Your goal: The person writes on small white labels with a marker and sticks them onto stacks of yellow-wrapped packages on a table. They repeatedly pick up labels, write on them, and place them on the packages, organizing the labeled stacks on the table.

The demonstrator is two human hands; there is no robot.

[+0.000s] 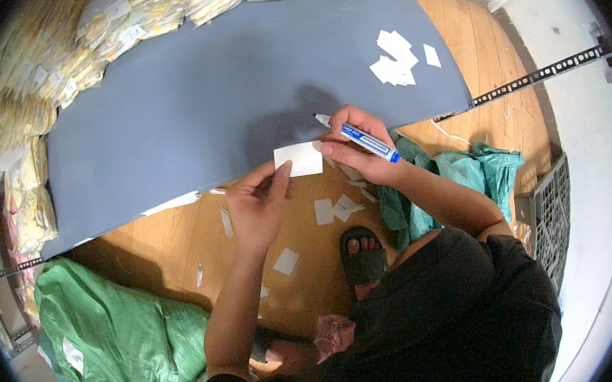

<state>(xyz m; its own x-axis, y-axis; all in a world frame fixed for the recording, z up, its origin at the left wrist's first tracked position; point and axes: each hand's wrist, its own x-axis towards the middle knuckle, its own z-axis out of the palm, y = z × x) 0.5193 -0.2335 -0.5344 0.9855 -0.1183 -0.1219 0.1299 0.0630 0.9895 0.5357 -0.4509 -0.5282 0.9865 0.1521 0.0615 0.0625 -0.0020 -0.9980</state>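
Observation:
A small blank-looking white card (303, 159) is pinched at its left edge by the thumb and fingers of my left hand (262, 203). My right hand (361, 150) touches the card's upper right corner with its fingertips. That same hand also holds a blue-and-white marker pen (362, 139). The pen is uncapped at the tip, which points up and left, and its blue end lies over my wrist. Both hands hover at the near edge of a dark grey tabletop (178, 104). A loose pile of white cards (396, 60) lies on the tabletop's right side, with one single card (432, 55) apart from it.
Bundled packets in clear plastic (55, 65) line the back and left. A green woven sack (127, 326) stands at lower left, a teal sack (462, 172) at right beside a grey plastic crate (546, 219). Paper scraps (286, 262) litter the wooden floor (174, 246). A perforated metal bar (539, 75) borders the right.

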